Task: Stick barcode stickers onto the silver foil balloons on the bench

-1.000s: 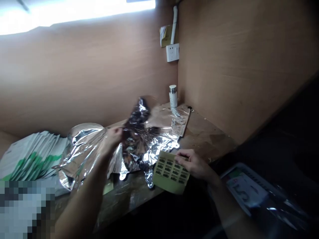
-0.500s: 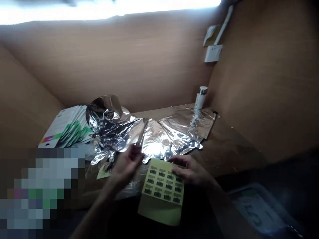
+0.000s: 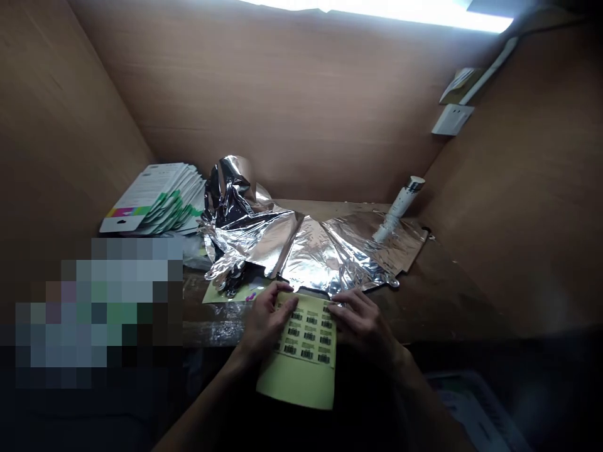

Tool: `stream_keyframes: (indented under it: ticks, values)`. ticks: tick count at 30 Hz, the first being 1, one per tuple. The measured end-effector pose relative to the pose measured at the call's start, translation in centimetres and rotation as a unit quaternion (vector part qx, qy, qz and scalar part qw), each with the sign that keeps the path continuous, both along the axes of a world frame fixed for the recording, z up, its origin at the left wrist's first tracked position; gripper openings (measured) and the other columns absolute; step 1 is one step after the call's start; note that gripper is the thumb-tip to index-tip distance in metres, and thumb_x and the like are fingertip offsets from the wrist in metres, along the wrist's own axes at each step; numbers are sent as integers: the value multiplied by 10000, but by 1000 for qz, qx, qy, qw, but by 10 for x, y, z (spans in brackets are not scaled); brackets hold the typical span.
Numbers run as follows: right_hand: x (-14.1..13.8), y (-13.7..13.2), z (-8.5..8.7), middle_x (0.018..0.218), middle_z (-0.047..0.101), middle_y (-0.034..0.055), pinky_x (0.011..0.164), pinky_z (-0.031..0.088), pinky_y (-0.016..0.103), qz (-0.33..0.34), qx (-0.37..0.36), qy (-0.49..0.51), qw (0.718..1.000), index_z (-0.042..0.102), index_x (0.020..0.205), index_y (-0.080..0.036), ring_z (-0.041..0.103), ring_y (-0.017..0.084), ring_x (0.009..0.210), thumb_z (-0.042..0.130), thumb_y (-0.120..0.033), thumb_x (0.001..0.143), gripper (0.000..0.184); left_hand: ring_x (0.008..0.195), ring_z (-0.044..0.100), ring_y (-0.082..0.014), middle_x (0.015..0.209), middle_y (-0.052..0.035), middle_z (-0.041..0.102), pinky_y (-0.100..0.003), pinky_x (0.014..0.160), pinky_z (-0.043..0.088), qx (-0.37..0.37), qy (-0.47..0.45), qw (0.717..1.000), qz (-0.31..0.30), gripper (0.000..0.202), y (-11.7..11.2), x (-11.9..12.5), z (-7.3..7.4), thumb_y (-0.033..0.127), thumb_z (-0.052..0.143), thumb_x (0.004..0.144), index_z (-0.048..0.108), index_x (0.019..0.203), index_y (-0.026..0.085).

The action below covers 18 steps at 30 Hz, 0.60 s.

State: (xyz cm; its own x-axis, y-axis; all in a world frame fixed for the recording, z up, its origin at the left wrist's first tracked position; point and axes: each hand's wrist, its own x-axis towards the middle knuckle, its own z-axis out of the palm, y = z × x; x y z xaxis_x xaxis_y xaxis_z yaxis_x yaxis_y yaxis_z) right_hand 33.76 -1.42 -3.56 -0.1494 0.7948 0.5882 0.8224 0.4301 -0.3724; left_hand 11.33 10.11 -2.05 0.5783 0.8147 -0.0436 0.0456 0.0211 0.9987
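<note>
A yellow sheet of barcode stickers hangs over the front edge of the wooden table. My left hand grips the sheet's left side, thumb on its top corner. On the right side my right hand holds the sheet, fingers curled over its top edge. Just behind both hands lie several crumpled silver foil bags spread across the table.
A stack of white and green printed cards sits at the back left. A small white bottle stands at the back right near a wall socket. Wooden walls close three sides. A second yellow sheet lies under the foil.
My left hand let go of the foil bag, which now lies on the table, and came down to grip the sticker sheet. The view swung to the left.
</note>
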Motion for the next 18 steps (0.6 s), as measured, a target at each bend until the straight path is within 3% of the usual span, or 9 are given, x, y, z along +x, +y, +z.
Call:
stream_keyframes:
  ticks: [4, 7, 9, 15, 18]
  values:
    - [-6, 1, -2, 1174, 658, 123, 887, 533, 381, -3, -45, 99, 994, 625, 1300, -200, 624, 229, 1042, 553, -210, 985, 323, 659, 658, -196, 809, -47, 674, -270, 552, 511, 1, -3, 1000, 3, 391, -2, -3, 0, 463, 688, 864, 569, 1088, 166]
    - [-9, 2, -1, 1008, 716, 78, 781, 540, 311, -3, -121, 211, 970, 692, 1186, -194, 669, 189, 876, 580, -281, 985, 246, 650, 652, -189, 793, -49, 678, -263, 553, 507, 19, 9, 1000, 8, 365, -4, -4, 1, 476, 685, 869, 585, 1026, 162]
    - [-10, 2, 0, 923, 718, 52, 748, 531, 283, -1, -166, 290, 943, 730, 1056, -184, 662, 172, 827, 618, -319, 966, 197, 624, 631, -174, 750, -36, 662, -247, 538, 485, 42, 23, 999, 14, 340, -6, -3, 0, 483, 672, 882, 592, 960, 162]
    - [-12, 2, 0, 801, 659, 24, 640, 489, 238, 11, -274, 489, 828, 697, 930, -135, 599, 130, 708, 693, -425, 904, 291, 595, 593, -150, 710, -17, 639, -226, 508, 452, 95, 50, 994, 17, 332, -9, -1, -4, 496, 621, 923, 614, 907, 165]
    - [-15, 1, -5, 769, 638, 21, 618, 471, 231, 12, -290, 511, 809, 673, 889, -118, 574, 120, 676, 675, -469, 909, 351, 592, 590, -147, 694, -15, 641, -220, 502, 444, 117, 63, 991, 28, 336, -10, 0, -8, 499, 605, 935, 614, 889, 165]
